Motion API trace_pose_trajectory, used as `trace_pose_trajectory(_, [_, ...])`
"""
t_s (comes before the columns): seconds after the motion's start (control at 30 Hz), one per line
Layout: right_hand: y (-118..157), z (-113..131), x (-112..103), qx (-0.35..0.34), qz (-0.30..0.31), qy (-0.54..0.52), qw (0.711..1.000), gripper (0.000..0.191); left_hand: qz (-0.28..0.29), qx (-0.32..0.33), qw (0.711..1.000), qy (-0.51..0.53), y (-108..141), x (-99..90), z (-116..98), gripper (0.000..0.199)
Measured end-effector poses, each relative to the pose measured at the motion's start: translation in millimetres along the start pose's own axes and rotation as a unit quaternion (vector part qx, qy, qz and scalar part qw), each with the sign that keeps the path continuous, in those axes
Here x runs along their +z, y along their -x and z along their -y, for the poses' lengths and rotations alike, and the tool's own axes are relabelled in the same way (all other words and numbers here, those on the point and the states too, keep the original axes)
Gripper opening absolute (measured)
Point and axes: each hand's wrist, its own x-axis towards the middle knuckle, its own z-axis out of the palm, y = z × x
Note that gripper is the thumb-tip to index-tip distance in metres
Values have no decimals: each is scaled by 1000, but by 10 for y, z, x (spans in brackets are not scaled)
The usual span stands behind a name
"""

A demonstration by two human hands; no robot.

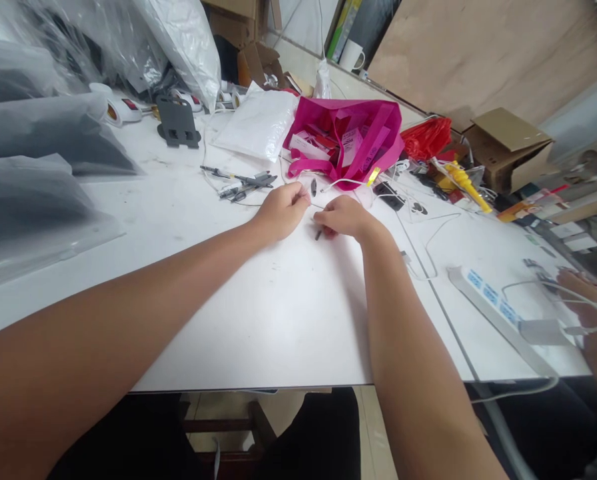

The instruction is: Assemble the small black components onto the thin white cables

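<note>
My left hand (284,212) is closed in a pinch above the white table (278,300). What its fingertips hold, if anything, I cannot make out. Just to its right, my right hand (342,217) is closed with the fingers curled down. A short dark rod-like piece (318,235) pokes out from under those fingers; its kind is too small to tell. Between and beyond the hands lies a small dark oval item (314,187). Several black and clear pens (246,183) lie in a loose pile left of my left hand.
A magenta bag (308,120) with boxes inside stands behind the hands, beside a white plastic mailer (261,123). A black stand (177,121) and grey plastic packages (43,213) are leftward. On the right lie a power strip (498,313), cables and another person's hand (586,297).
</note>
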Motion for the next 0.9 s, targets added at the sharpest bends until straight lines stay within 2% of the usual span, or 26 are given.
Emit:
trace_pose_trajectory(0.07, [-66,-137,-25,17,-33,-108,993,21,33,17,998,-55,63,6,-74,13])
trace_pose_trajectory(0.17, [-143,-304,-41,37,-71,-263,962,21,76,33,987,-139,129,21,-147,14])
trace_pose_trajectory(0.27, [-198,-377,-22,48,-95,-337,935,25,90,51,975,-195,143,41,-144,24])
trace_pose_trajectory(0.47, [-222,-377,18,37,-104,-373,921,26,130,103,941,-294,131,54,-63,7])
trace_pose_trajectory(0.6, [-202,-394,34,19,-84,-397,914,27,159,104,930,-314,113,12,-64,12])
trace_pose_trajectory(0.7, [-171,-372,7,29,-85,-390,916,21,188,103,918,-333,97,-18,-112,15])
trace_pose_trajectory(0.8, [-85,-304,-111,23,-87,-360,929,37,221,92,901,-361,101,-31,-182,24])
trace_pose_trajectory(0.9, [76,-225,-257,21,-125,-308,943,30,233,72,891,-383,114,-40,-236,30])
